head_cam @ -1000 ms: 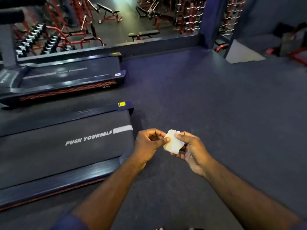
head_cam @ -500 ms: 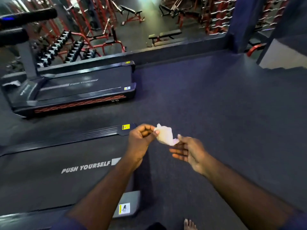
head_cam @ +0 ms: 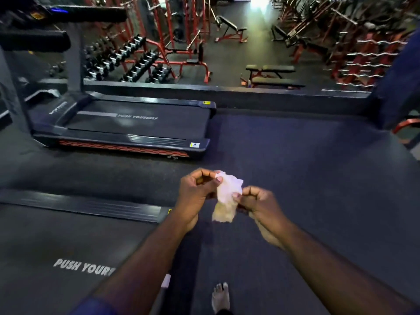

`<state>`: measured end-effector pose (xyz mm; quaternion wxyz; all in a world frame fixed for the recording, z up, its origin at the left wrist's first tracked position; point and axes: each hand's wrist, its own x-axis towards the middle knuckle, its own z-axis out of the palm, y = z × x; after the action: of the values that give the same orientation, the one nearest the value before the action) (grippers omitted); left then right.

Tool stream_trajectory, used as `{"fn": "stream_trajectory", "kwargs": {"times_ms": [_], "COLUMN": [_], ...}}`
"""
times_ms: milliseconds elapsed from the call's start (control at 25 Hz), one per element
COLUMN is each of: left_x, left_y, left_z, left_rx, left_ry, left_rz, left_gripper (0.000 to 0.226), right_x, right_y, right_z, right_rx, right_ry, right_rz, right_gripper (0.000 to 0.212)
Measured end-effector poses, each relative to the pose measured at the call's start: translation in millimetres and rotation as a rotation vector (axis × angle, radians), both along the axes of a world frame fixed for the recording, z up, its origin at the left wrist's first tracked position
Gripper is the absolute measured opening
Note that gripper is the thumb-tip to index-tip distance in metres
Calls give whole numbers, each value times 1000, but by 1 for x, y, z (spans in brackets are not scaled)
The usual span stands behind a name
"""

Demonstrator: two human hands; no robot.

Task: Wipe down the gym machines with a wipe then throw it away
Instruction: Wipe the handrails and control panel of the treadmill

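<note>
The wipe (head_cam: 227, 201) is held at frame centre, pinched at its upper corner by the left hand (head_cam: 195, 196) and at its right edge by the right hand (head_cam: 261, 205), its long axis running top to bottom. The nearest treadmill (head_cam: 68, 235) lies at lower left, so the left hand is judged nearer
</note>
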<state>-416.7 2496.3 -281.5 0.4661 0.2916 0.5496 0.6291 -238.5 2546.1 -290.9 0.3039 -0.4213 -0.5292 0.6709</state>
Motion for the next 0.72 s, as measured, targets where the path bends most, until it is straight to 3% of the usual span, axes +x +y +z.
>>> {"fn": "stream_trajectory", "kwargs": {"times_ms": [160,280,480,640,720], "left_x": [-40,-65,-109,-125,-136], "left_y": [124,225,389,507,556], "left_z": [14,30,21,15,18], "left_rx": [-43,-53,-84,-161,-172], "left_ry": [46,91,99,56,61], "left_rz": [-36,-12,116,230,257], "left_gripper": [7,17,14,10,8], "right_x": [-31,-47,-75,-96,-115], "right_y": [123,228,409,553,618], "right_z": [21,24,-1,-6,0], "right_rx": [-114,-191,-394,-571,-564], "right_ry": [58,162,318,304,293], "right_rz": [-32,-38,-45,-28,21], "right_gripper": [19,5,28,38,37]}}
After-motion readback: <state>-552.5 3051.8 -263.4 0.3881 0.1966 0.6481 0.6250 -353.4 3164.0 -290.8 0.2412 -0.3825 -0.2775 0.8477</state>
